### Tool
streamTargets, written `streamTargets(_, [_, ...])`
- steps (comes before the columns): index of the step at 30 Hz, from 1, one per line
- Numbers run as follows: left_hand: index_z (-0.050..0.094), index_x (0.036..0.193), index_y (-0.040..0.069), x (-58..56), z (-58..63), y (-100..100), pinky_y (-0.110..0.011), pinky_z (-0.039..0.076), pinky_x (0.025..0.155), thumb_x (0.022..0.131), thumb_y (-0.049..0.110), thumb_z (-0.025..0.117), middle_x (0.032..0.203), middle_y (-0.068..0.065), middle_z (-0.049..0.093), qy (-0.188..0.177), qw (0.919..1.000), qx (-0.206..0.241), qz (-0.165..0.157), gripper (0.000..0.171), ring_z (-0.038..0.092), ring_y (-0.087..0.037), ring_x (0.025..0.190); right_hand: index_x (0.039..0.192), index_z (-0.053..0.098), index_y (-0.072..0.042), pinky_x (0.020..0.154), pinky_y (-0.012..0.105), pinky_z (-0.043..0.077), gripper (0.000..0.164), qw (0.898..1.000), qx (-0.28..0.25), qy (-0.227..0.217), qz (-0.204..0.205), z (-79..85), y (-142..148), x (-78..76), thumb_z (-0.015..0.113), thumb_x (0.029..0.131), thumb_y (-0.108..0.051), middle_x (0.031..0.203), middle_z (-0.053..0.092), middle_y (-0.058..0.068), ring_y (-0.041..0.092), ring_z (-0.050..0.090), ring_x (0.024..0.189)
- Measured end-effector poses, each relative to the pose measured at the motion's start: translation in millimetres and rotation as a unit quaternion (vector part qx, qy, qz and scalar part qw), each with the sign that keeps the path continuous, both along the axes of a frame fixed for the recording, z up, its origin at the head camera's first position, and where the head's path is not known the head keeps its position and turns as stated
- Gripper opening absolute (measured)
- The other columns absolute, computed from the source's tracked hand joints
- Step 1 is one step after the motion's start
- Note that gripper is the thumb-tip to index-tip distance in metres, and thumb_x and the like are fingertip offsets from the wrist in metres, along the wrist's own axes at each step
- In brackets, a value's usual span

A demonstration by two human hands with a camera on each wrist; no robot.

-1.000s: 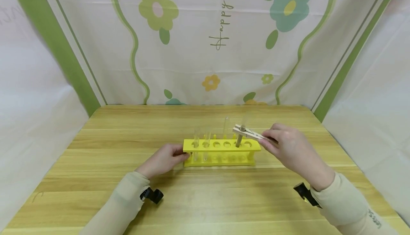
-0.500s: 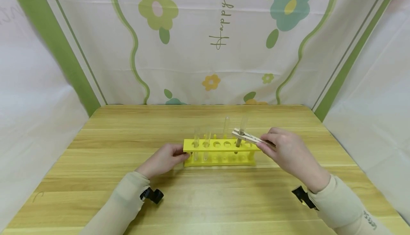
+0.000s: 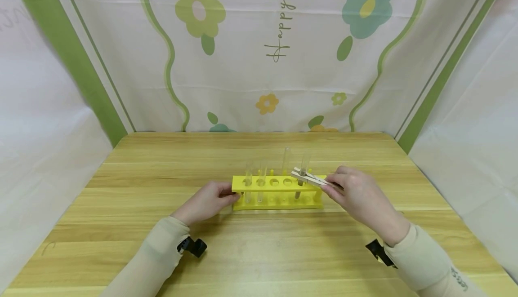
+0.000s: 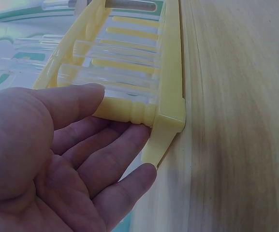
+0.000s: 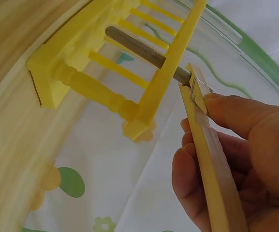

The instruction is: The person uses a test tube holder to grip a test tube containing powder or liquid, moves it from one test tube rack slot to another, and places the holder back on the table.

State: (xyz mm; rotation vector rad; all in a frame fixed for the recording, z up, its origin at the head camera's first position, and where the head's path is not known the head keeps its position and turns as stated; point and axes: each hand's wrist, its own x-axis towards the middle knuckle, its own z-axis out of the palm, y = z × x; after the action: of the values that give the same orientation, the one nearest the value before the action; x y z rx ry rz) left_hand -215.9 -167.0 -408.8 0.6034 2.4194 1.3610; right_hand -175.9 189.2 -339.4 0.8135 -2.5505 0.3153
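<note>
A yellow test tube rack stands on the table. At its left end my left hand grips the end post, thumb on one side and fingers on the other. My right hand pinches a wooden test tube clamp. The clamp's tip is closed round a test tube with dark grey contents. That tube passes down through a hole near the rack's right end; in the right wrist view its rounded bottom stops short of the base. Two clear test tubes stand in the left holes.
Another clear tube sits upside down on a peg behind the rack. Several yellow pegs line the back row. The wooden table meets a printed cloth at its far edge.
My right hand has come down and slightly left with the clamp, and the dark-filled tube has sunk lower through the rack's hole. My left hand stays on the rack.
</note>
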Motion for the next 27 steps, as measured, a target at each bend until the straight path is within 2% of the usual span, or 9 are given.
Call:
streamTargets(12, [0.06,0.119,0.024,-0.2,-0.3,0.7,-0.031,0.048,0.082,0.092,0.027,0.057,0.109,0.004,0.064,0.003,1.0,0.001,-0.001,0.028,0.058,-0.008,0.1,0.081,0.071,-0.006,0.047,0.018,0.039,0.015,1.0,-0.006,-0.002,-0.008,-10.3,-0.1,-0.8,0.075,0.078,-0.019,0.075,0.056,-0.004,0.003,0.042,0.056])
streamTargets(27, [0.06,0.119,0.024,0.1,0.1,0.5,-0.031,0.048,0.082,0.092,0.026,0.057,0.109,0.004,0.064,-0.001,1.0,0.002,0.0,0.027,0.058,-0.009,0.1,0.083,0.071,-0.006,0.049,0.02,0.039,0.014,1.0,0.001,-0.015,-0.012,-13.0,-0.9,-0.8,0.074,0.078,-0.019,0.074,0.055,-0.004,0.004,0.042,0.057])
